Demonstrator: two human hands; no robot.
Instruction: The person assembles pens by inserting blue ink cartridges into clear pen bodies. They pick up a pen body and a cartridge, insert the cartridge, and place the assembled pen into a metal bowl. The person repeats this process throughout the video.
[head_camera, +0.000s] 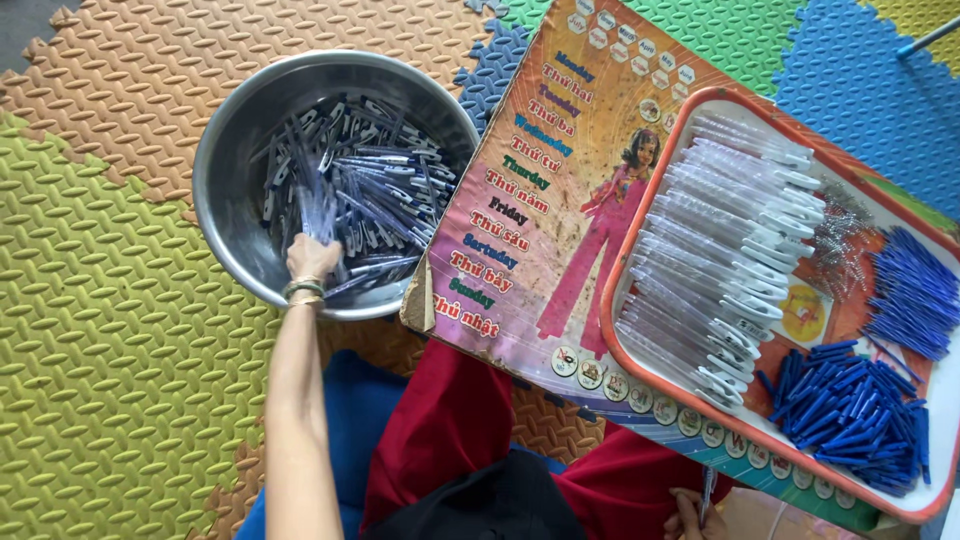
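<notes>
— Head view: what is seen to be done, and what is left?

— Many finished pens (375, 190) are lying in the steel bowl (232, 130) at 10 o'clock. On the tray (640, 215) at 3 o'clock, many clear barrels (735, 235), blue parts (845, 410) and springs (835, 250) are not yet used, so it is judged that much work is left.

— How are the hands held?

— The left hand (312, 258) is put into the bowl and closed on a bundle of pens (315, 190). The right hand (692, 515), at 5 o'clock, is wrapped around one pen (707, 490), as far as can be told.

— Which way is the bundle pointed?

— Its long axis runs from 6 to 12 o'clock, away from the hand. The image is blurred, so the tip end cannot be told. The loose pens are lying crossed in many directions.
</notes>
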